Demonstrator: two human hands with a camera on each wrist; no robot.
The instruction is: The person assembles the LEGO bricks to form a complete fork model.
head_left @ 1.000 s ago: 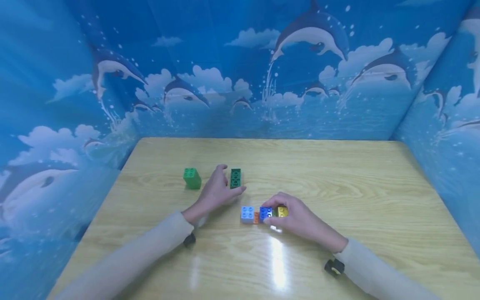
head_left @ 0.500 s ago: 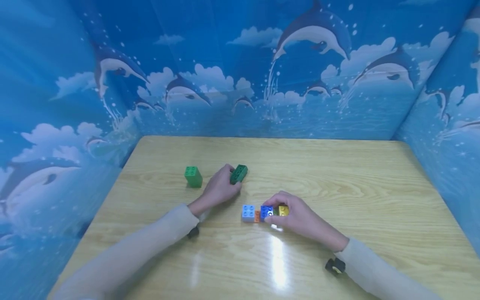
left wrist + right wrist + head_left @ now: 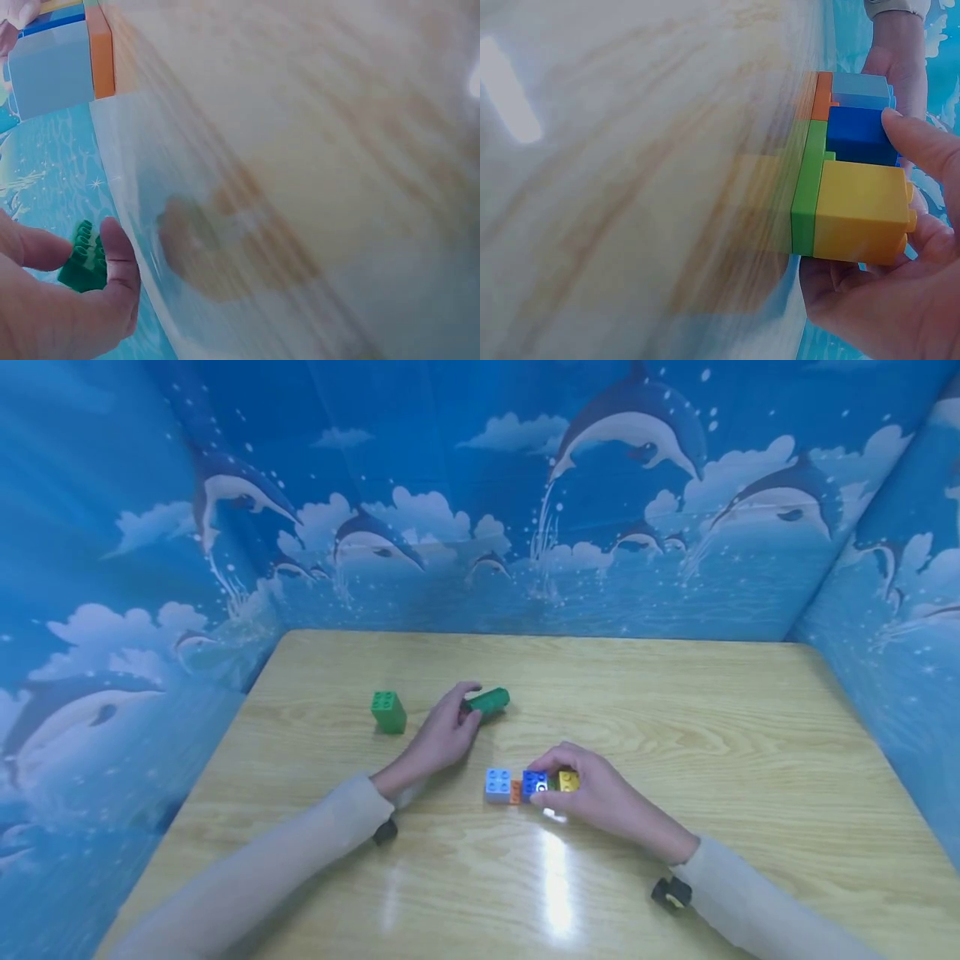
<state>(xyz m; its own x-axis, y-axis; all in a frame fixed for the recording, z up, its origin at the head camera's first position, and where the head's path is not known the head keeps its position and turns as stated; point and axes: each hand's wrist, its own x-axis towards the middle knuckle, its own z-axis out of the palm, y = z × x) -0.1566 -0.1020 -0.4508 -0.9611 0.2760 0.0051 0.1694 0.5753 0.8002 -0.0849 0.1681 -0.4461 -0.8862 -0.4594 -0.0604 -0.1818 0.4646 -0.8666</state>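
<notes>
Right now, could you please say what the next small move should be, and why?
The left hand should probably carry the dark green plastic brick toward the light blue square plastic brick: that hand pinches the former, the latter's studs are bare, and the right hand holds the dark blue plastic brick.

Head view: bright, even | 1 strong white glare streak [image 3: 557,881], lower centre, on wood-grain tabletop [image 3: 675,718] | soft shadow below left sleeve [image 3: 277,860] | both wrist views: greyer, hazy, tabletop blurred
</notes>
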